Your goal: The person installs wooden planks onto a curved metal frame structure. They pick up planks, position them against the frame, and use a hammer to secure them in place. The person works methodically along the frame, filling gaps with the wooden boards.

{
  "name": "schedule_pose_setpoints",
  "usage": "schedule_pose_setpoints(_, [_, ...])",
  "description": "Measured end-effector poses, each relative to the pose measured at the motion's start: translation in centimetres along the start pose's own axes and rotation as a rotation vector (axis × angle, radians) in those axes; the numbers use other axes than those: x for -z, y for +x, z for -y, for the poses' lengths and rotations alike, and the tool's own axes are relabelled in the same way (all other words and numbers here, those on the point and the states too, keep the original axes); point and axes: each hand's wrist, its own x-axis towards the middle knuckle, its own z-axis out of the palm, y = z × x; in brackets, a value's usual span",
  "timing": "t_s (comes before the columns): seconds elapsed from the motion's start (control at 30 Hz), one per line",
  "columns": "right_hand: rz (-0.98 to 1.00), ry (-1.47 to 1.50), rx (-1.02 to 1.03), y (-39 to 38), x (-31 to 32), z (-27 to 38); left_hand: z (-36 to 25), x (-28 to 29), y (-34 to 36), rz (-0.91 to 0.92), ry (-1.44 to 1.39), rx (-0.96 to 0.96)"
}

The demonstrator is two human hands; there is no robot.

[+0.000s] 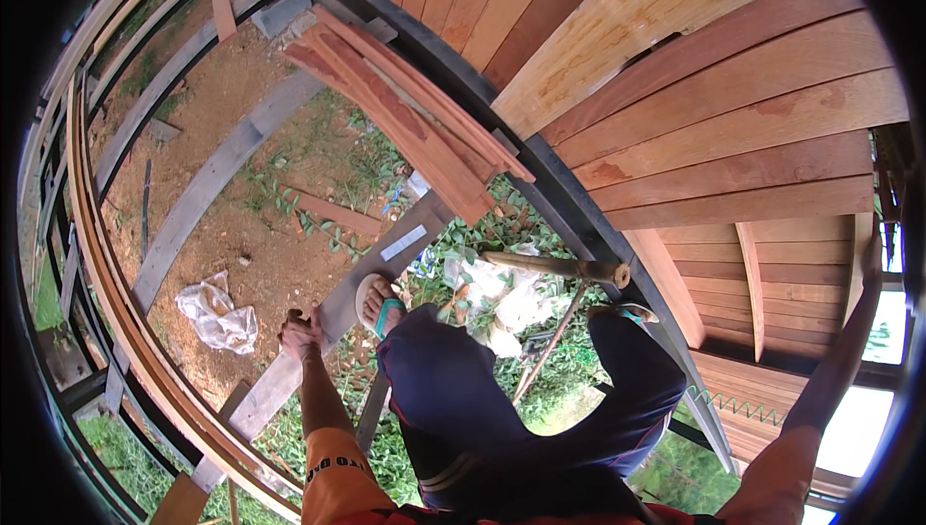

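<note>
My left hand (301, 334) is just above the edge of a weathered grey plank (273, 392), its fingers curled in. Whether something small is between them is too small to make out. My right arm (828, 385) stretches far out to the right, along the upright wall of reddish boards (714, 153). At the end of that arm my right hand (874, 240) is dark and thin at the picture's rim, near the boards' end; its fingers cannot be read. My left foot, in a sandal (368, 305), stands on the plank beside a small pale rectangular piece (403, 243).
Several loose reddish boards (405, 129) lie across the frame at the upper middle. A bamboo pole (569, 264) ends near my right foot. Below are bare soil, plants and white plastic sheets (218, 313). Long curved strips (106, 264) run along the left. A green coiled hose (738, 407) hangs at right.
</note>
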Motion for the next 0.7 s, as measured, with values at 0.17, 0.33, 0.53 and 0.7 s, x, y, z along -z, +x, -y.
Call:
schedule_pose_setpoints(0.17, [-0.044,-0.011,0.044,-1.5,2.1,-1.2,1.0,-0.6,-1.1,0.208,-0.02,-0.113])
schedule_pose_setpoints(0.33, [-0.123,-0.117,-0.307,-9.5,-2.5,13.8,-3.0,11.4,-8.0,0.445,0.427,0.112])
schedule_pose_setpoints(0.53, [-0.016,-0.073,-0.144,-8.4,2.5,13.2,-23.2,29.2,-22.5,0.584,0.188,-0.257])
schedule_pose_setpoints(0.7, [-0.025,0.12,-0.055,-9.2,2.6,9.8,-40.7,44.4,-32.4,0.675,0.021,-0.472])
